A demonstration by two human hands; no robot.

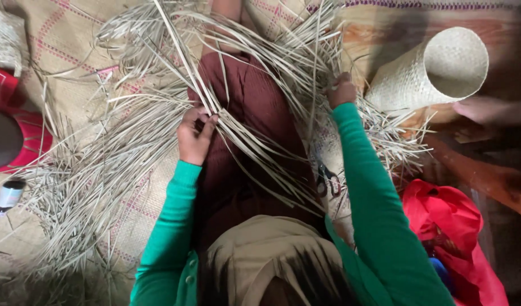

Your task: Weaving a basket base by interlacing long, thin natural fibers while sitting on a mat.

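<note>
Woven floor matting [68, 45], tan with faint pink lines, fills the background of the head view, and the person sits on it with legs stretched out under a dark maroon skirt [255, 113].

Across the lap and spilling to both sides lies a loose fan of dry straw strips [124, 164], pale, flat, narrow and stiff-looking, crossing one another in a tangle. The left hand [193, 136] has its fingers pinched together on a small bundle of those strips just above the skirt. The right hand [342, 90] is closed on another gathering of strips at the far side of the lap. Both sleeves are bright green.

Beyond the right hand lies a finished woven cylinder [436, 71] on its side, tightly plaited, open end showing. Another person's hand [487, 110] reaches in at the right edge, blurred. Dark-handled scissors [327, 180] rest by the right forearm. A red cloth bag [453, 226] sits lower right, a small bottle [8, 195] at the left edge, and a red-rimmed round object [17, 139] above it.

Judging risk: the strips look brittle, so a sharp bend at either pinch could crack one; with so many loose ends crossing, the wrong strip may be picked and the pattern slip. Thin edges could also nick the fingers.
</note>
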